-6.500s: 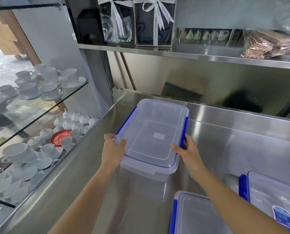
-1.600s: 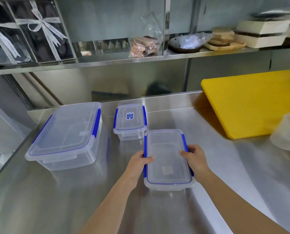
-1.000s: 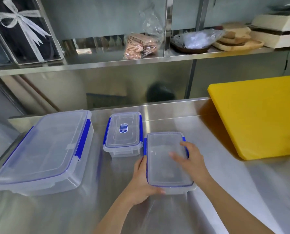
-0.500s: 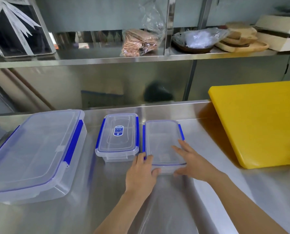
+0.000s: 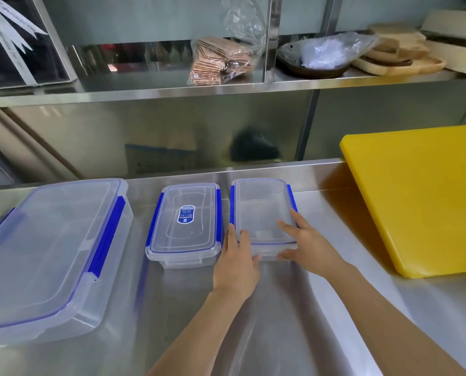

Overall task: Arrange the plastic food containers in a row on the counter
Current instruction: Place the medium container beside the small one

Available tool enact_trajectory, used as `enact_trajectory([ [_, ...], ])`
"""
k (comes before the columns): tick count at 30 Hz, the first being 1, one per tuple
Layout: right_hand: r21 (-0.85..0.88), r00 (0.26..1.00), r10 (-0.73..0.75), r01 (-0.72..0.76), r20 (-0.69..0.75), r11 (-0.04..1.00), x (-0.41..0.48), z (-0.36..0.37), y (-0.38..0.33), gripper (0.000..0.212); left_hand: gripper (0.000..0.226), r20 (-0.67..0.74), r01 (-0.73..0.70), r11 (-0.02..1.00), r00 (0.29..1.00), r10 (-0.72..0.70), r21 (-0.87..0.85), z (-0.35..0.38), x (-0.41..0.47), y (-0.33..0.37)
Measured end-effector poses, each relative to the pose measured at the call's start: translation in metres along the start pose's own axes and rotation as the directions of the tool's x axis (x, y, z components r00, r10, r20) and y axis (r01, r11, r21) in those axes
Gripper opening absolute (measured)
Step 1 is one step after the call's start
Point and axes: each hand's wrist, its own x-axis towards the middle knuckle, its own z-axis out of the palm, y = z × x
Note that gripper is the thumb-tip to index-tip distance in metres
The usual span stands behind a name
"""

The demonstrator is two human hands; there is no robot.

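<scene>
Three clear plastic containers with blue clips stand side by side on the steel counter (image 5: 294, 308). The large container (image 5: 50, 245) is at the left. A small container with a blue label (image 5: 184, 222) sits in the middle. A flat narrow container (image 5: 261, 207) is at the right, close beside the labelled one. My left hand (image 5: 237, 261) presses on its near left corner. My right hand (image 5: 305, 245) rests on its near right corner, fingers spread over the lid and thumb at the front edge.
A thick yellow cutting board (image 5: 421, 196) lies on the counter at the right. A steel shelf (image 5: 226, 85) above holds a bag of brown wafers (image 5: 221, 61), a wrapped dish (image 5: 321, 55), wooden trays (image 5: 400, 55) and a dark gift box (image 5: 15, 44).
The flat narrow container has slid away from me to the back, level with the labelled one. Both hands followed it and stay on its near end.
</scene>
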Motion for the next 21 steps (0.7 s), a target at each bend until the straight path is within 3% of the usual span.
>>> enact_trajectory([
  [4, -0.081, 1.000, -0.014, 0.015, 0.006, 0.997, -0.003, -0.008, 0.011, 0.078, 0.069, 0.024, -0.032, 0.998, 0.999, 0.033, -0.056, 0.004, -0.002, 0.009],
  [12, -0.070, 0.994, 0.100, -0.097, 0.044, 0.993, -0.009, -0.035, 0.046, 0.077, 0.074, 0.108, -0.087, 0.989, 0.989, 0.100, -0.116, 0.015, 0.001, 0.048],
  [21, -0.061, 0.993, 0.121, -0.120, 0.014, 0.991, -0.013, -0.042, 0.074, 0.075, 0.081, 0.197, -0.148, 0.987, 0.968, 0.156, -0.055, 0.024, 0.005, 0.064],
])
